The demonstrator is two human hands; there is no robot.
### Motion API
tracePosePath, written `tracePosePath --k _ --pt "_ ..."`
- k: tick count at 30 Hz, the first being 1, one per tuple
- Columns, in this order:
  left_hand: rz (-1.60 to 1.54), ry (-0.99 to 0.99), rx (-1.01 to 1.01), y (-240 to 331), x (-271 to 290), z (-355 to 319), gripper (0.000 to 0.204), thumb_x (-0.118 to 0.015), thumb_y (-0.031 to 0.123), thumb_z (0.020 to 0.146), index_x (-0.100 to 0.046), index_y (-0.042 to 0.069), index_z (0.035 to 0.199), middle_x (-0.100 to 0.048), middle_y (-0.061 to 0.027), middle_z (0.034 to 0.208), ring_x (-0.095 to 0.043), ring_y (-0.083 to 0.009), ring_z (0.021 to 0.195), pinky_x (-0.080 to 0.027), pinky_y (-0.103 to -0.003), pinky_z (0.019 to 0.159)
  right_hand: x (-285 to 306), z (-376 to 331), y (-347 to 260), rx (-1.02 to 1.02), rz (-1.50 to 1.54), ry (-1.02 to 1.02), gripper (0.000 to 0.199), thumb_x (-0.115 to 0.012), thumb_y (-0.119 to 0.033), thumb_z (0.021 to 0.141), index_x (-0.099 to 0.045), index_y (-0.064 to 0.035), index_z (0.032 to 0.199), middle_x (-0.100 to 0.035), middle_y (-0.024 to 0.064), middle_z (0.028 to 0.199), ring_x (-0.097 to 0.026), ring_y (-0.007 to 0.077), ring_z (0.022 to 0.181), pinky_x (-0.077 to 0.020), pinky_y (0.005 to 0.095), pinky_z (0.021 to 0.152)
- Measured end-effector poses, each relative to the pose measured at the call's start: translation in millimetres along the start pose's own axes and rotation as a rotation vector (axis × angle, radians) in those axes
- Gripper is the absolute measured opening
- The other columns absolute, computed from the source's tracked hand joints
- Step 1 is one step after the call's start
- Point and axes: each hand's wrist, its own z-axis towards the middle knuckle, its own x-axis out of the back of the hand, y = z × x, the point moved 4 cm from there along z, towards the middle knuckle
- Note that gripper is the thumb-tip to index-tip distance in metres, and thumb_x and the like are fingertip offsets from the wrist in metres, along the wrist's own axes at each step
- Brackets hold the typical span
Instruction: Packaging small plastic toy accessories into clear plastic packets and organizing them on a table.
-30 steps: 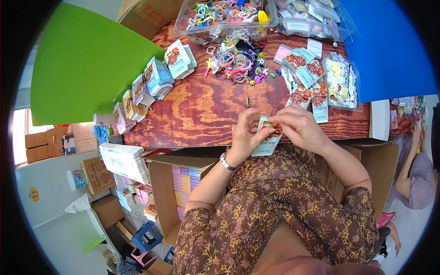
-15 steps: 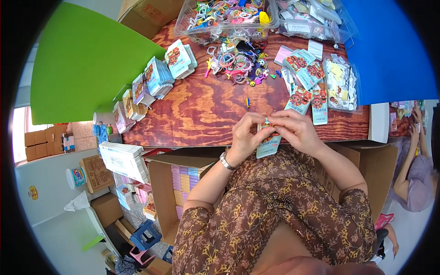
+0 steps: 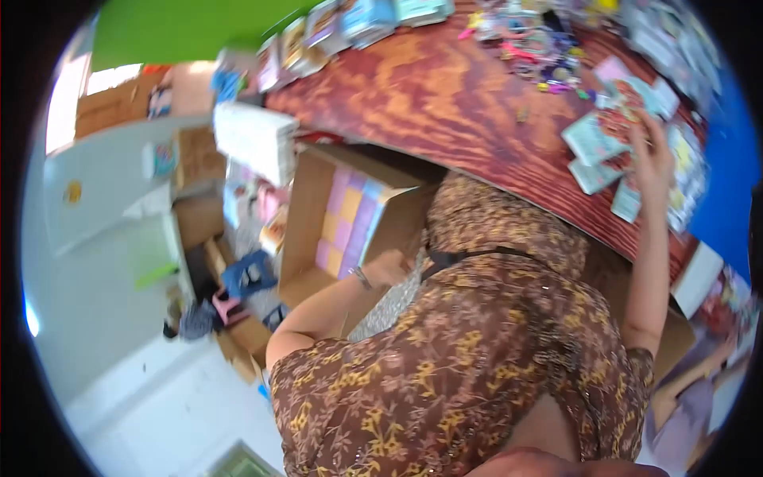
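Right hand (image 3: pixel 653 157) was at the cards (image 3: pixel 592 140), upper right of frame, fingers stretched over them; couldn't tell if any was gripped. Left hand (image 3: pixel 391 269) was mid-frame near the open carton (image 3: pixel 305 216), fingers loosely curled, grasp unclear. Likely card pick-up or set-down; next move called for separating one cleanly.

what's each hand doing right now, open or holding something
Left hand: blurred, open or closed cannot be told.
Right hand: over the cards; whether holding one cannot be told.
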Motion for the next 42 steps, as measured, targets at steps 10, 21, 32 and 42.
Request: tracePosePath --k 10,21,32,42 --pt "-0.543 -0.127 0.104 -42.9 -86.6 -46.8 0.018 -0.062 0.017 0.088 -0.07 0.001 0.094 -0.067 -0.0189 0.074 -0.071 -0.0263 0.076 -0.056 -0.044 0.068 -16.2 17.2 21.6 0.059 0.046 -0.112 0.034 -0.06 -0.014 0.102 -0.061 -0.0011 0.134 -0.063 0.0073 0.129 -0.059 0.0114 0.115 -0.0448 0.0265 0.099" --pt "-0.297 -0.237 0.096 -54.9 -66.2 -59.3 0.018 -0.062 0.018 0.089 -0.07 0.002 0.093 -0.067 -0.0188 0.073 -0.07 -0.0275 0.075 -0.055 -0.044 0.067 -27.6 8.3 15.8 0.056 -0.058 -0.109 0.035 -0.061 -0.015 0.102 -0.061 -0.0005 0.134 -0.064 0.0074 0.13 -0.058 0.0125 0.118 -0.0451 0.0278 0.1" --pt "-0.232 -0.26 0.168 -56.8 -118.8 -128.8 0.019 -0.061 0.019 0.09 -0.069 0.002 0.093 -0.066 -0.0188 0.072 -0.07 -0.0288 0.073 -0.055 -0.044 0.066 -36.7 14.6 12.9 0.048 0.119 -0.122 0.035 -0.06 -0.013 0.103 -0.06 -0.0007 0.135 -0.063 0.0044 0.125 -0.06 0.0085 0.11 -0.0462 0.0239 0.096" --pt "-0.155 -0.248 0.209 -58.9 -138.2 -167.2 0.02 -0.061 0.02 0.092 -0.069 0.002 0.092 -0.066 -0.0188 0.071 -0.069 -0.0299 0.071 -0.054 -0.044 0.065 -25.7 16.3 15.2 0.087 0.004 -0.106 0.035 -0.06 -0.011 0.102 -0.06 -0.0004 0.136 -0.061 0.0091 0.136 -0.058 0.0131 0.121 -0.0445 0.0277 0.104"
